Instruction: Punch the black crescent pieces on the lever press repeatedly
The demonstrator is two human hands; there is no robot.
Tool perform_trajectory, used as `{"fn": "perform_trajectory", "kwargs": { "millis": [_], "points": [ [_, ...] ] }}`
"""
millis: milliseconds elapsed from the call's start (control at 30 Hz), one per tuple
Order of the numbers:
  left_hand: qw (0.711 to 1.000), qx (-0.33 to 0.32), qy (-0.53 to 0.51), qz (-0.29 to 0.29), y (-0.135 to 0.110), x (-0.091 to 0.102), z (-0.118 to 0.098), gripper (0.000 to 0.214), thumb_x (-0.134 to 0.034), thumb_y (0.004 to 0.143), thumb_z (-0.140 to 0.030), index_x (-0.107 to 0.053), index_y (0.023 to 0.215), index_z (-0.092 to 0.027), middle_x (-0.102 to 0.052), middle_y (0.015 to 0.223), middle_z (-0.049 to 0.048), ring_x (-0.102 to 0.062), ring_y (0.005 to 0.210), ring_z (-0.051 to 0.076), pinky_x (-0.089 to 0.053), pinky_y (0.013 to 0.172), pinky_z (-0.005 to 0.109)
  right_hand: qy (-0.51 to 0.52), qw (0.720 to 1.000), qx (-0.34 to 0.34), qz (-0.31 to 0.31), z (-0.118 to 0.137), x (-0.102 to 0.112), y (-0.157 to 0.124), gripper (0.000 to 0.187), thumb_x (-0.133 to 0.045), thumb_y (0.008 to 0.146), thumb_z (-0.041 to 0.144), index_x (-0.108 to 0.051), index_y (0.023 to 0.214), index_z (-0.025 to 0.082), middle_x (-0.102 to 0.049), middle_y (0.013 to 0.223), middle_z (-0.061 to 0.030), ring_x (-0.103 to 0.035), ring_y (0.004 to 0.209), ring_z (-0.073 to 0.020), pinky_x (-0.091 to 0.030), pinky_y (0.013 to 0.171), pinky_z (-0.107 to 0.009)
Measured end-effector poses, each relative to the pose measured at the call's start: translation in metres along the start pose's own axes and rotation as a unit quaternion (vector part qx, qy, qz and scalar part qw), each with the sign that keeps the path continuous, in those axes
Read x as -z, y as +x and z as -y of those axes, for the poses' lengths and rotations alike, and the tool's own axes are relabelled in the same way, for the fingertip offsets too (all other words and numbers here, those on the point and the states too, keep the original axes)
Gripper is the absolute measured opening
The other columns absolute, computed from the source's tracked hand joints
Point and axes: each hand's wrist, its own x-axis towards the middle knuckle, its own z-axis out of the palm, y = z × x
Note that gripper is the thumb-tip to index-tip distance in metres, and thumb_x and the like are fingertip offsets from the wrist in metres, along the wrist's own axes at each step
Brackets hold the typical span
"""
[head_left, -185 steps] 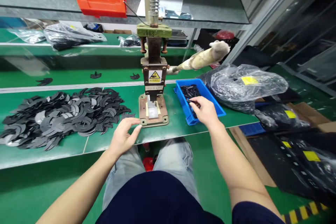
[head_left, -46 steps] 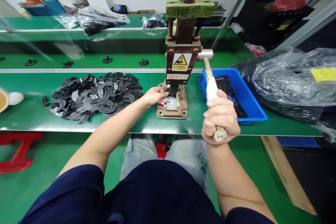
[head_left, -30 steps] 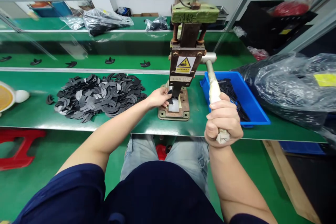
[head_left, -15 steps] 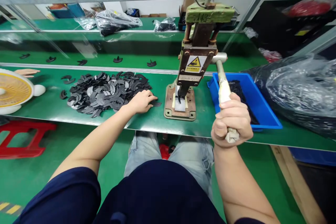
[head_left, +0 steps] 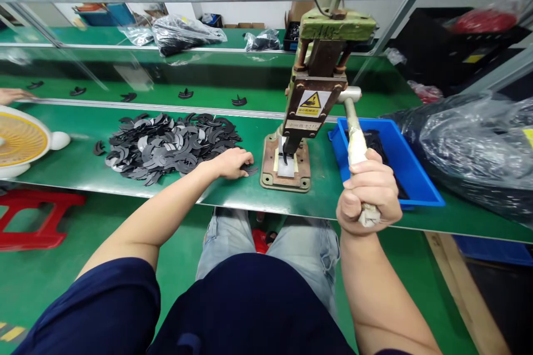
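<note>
My right hand (head_left: 368, 194) is wrapped round the taped lever handle (head_left: 356, 141) of a green hand press (head_left: 314, 75). The handle slopes down toward me on the press's right side. Just left of the press base (head_left: 270, 173), my left hand (head_left: 235, 163) is bent over a dark curved flat piece (head_left: 251, 170), gripping it by its left part, which the fingers hide. Left of that hand lies a heap of similar dark grey curved pieces (head_left: 175, 147). A small black part (head_left: 285, 152) shows under the press head, above a pale metal plate (head_left: 285, 167).
A blue bin (head_left: 416, 169) with dark contents stands right of the press, beside a large plastic-wrapped bundle (head_left: 478, 150). At left are a fan (head_left: 25, 136) and another person's hand (head_left: 14, 95). Several black parts (head_left: 185, 94) lie spaced along the green strip behind.
My left hand has shifted slightly right, nearer the press base, with the curved piece. The other person's hand has moved back and left, and loose pieces left of the heap are gone.
</note>
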Motion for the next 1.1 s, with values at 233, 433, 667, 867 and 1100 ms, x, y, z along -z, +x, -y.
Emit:
{"fn": "perform_trajectory", "kwargs": {
  "millis": [233, 433, 667, 867, 1100],
  "points": [
    [0.997, 0.037, -0.048, 0.045, 0.007, 0.008, -0.006, 0.045, -0.086, 0.080, -0.036, -0.066, 0.117, -0.021, -0.069, 0.112, 0.0056, -0.066, 0.103, 0.022, -0.048, 0.085, 0.028, -0.010, 1.000, -0.008, -0.006, 0.003, -0.002, 0.003, 0.028, -0.068, 0.090, 0.038, -0.055, 0.071, 0.022, -0.063, 0.073, 0.0043, -0.070, 0.086, -0.0165, -0.057, 0.105, -0.059],
    [0.998, 0.034, -0.040, 0.033, 0.010, 0.016, -0.005, 0.034, -0.084, 0.082, -0.035, -0.070, 0.109, -0.021, -0.070, 0.109, 0.0052, -0.067, 0.097, 0.020, -0.047, 0.079, 0.026, -0.014, 0.999, -0.006, -0.028, -0.004, -0.004, 0.003, 0.036, -0.073, 0.084, 0.043, -0.052, 0.064, 0.022, -0.064, 0.067, 0.0055, -0.071, 0.077, -0.0182, -0.060, 0.098, -0.059],
    [0.996, 0.051, -0.072, 0.004, 0.018, 0.015, 0.008, 0.033, -0.081, 0.086, -0.030, -0.069, 0.115, -0.020, -0.075, 0.110, 0.0036, -0.069, 0.095, 0.018, -0.047, 0.076, 0.025, -0.022, 0.998, 0.006, -0.063, -0.015, -0.006, 0.001, 0.040, -0.074, 0.079, 0.046, -0.050, 0.057, 0.023, -0.062, 0.060, 0.0042, -0.070, 0.068, -0.0192, -0.062, 0.091, -0.057],
    [0.995, 0.048, -0.088, -0.017, 0.017, 0.020, 0.008, 0.027, -0.079, 0.088, -0.027, -0.070, 0.112, -0.020, -0.077, 0.106, 0.0025, -0.071, 0.093, 0.018, -0.046, 0.073, 0.025, -0.028, 0.997, 0.004, -0.074, -0.017, -0.007, 0.001, 0.042, -0.074, 0.077, 0.047, -0.048, 0.054, 0.023, -0.062, 0.057, 0.0036, -0.070, 0.065, -0.0191, -0.063, 0.091, -0.058],
    [0.994, 0.008, -0.096, -0.048, 0.007, 0.021, -0.004, 0.022, -0.075, 0.089, -0.023, -0.069, 0.110, -0.020, -0.077, 0.100, 0.0017, -0.071, 0.092, 0.018, -0.047, 0.076, 0.027, -0.026, 0.996, 0.025, -0.080, -0.018, -0.010, 0.002, 0.043, -0.073, 0.079, 0.047, -0.046, 0.056, 0.022, -0.058, 0.057, 0.0040, -0.068, 0.064, -0.0177, -0.064, 0.090, -0.056]
  ]
}}
